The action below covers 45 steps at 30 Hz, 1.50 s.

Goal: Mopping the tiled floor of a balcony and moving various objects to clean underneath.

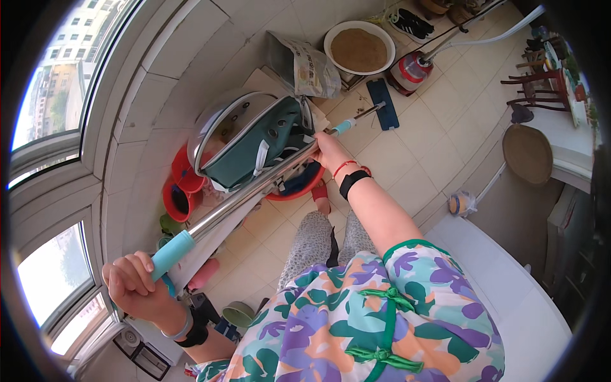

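A flat mop slants across the view on its steel pole (238, 203). At the pole's upper end, the turquoise grip (173, 256) is held by my left hand (136, 281), with fingers curled at its tip. My right hand (327, 149) is wrapped around the pole farther down, just above a turquoise collar (344, 126). The dark blue mop head (383, 104) lies on the beige tile floor (396, 157). Close beneath the pole is a dark green pet carrier (255, 148) with a clear dome. Part of its front is hidden by the pole.
A white basin (392, 50) of brown material stands beyond the mop head, next to a red vacuum cleaner (410, 71) and a printed bag (312, 67). Red buckets (179, 200) sit by the window wall. A red tub (291, 195) lies near my feet; chairs (544, 90) stand right.
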Tool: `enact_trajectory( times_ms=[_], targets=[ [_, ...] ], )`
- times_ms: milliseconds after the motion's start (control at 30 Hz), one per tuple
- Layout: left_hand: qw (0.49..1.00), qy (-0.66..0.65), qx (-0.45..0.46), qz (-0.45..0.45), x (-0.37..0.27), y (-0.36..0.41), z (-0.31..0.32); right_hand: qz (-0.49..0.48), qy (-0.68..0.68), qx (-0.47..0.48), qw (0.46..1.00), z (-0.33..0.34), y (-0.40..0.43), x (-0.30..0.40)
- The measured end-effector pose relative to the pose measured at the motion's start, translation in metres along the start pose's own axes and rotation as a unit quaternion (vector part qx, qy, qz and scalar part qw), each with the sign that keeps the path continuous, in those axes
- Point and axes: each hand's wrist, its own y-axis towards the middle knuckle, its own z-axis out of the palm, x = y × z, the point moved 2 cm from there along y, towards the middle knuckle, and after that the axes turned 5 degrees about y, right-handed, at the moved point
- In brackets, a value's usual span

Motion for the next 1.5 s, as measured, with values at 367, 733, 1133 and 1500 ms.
enact_trajectory(
  times_ms=[367, 733, 1133, 1500],
  targets=[
    [0.998, -0.007, -0.061, -0.016, -0.028, -0.033, -0.099, 0.059, -0.057, -0.015, 0.997, 0.025, -0.02, -0.105],
    [0.997, -0.062, 0.055, -0.01, 0.024, -0.033, -0.04, -0.023, -0.095, -0.084, 0.992, -0.066, -0.009, -0.025],
    [0.995, -0.051, 0.086, 0.021, 0.002, -0.046, -0.095, 0.096, -0.087, -0.131, 0.983, -0.032, -0.019, -0.068],
    [0.982, -0.117, 0.1, 0.113, -0.007, -0.027, -0.131, 0.114, -0.011, 0.003, 0.993, 0.004, -0.024, -0.104]
  ],
)
